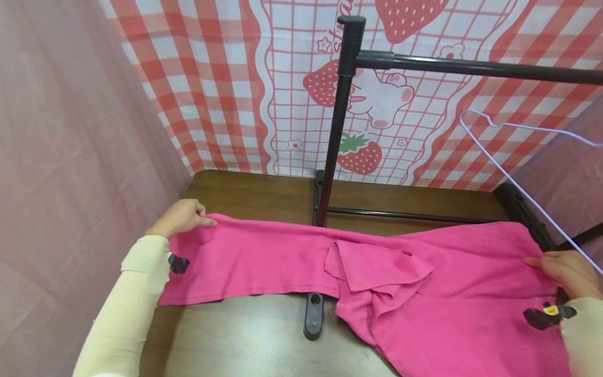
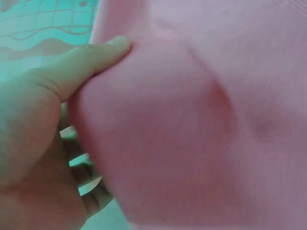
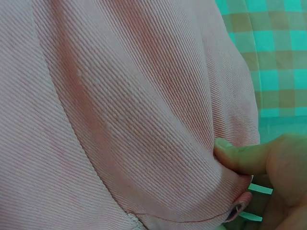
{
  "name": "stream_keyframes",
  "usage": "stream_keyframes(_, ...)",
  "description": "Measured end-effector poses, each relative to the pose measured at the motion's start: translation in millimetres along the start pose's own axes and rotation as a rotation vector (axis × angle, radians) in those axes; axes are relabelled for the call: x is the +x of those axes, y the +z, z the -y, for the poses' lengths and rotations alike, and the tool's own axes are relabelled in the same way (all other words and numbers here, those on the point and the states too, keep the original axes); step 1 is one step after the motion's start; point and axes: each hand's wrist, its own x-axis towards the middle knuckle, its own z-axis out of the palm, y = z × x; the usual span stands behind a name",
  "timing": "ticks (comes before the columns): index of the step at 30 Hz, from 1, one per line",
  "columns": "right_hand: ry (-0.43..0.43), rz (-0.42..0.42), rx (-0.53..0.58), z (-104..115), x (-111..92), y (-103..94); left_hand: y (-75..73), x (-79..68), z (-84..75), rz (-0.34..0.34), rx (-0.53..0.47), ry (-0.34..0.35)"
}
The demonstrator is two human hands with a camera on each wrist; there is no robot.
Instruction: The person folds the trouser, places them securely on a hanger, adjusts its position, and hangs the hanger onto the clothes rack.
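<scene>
A bright pink cloth garment (image 1: 268, 256) stretches sideways between both hands, its exact kind unclear. My left hand (image 1: 182, 215) pinches its upper left corner, thumb (image 2: 108, 52) on the near face and other fingers behind the cloth. At the far right, my right hand (image 1: 572, 269) grips the side edge. The right wrist view shows ribbed fabric (image 3: 124, 110) with a curved seam, and the thumb (image 3: 240, 158) pressing near a small stitched edge. A loose folded flap (image 1: 381, 267) hangs over the garment's middle. Its lower right part drops out of the head view.
A black rack post (image 1: 335, 141) rises behind the garment, with a top bar (image 1: 471, 68) running right. A lilac wire hanger (image 1: 513, 178) hangs at the right, passing close by the right hand. The rack's foot (image 1: 313, 319) stands on the brown table (image 1: 226, 335). Curtains (image 1: 226, 89) enclose the back and sides.
</scene>
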Motion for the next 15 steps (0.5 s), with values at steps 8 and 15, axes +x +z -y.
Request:
stream_keyframes(8,-0.067,0.016,0.042,-4.0,-2.8,-4.8,10.9,-4.5,18.9,0.035,0.048,-0.016)
stream_keyframes(15,-0.165,0.113,0.060,-12.2,2.3,-13.1,13.7,-8.2,23.8,-0.093,0.100,-0.060)
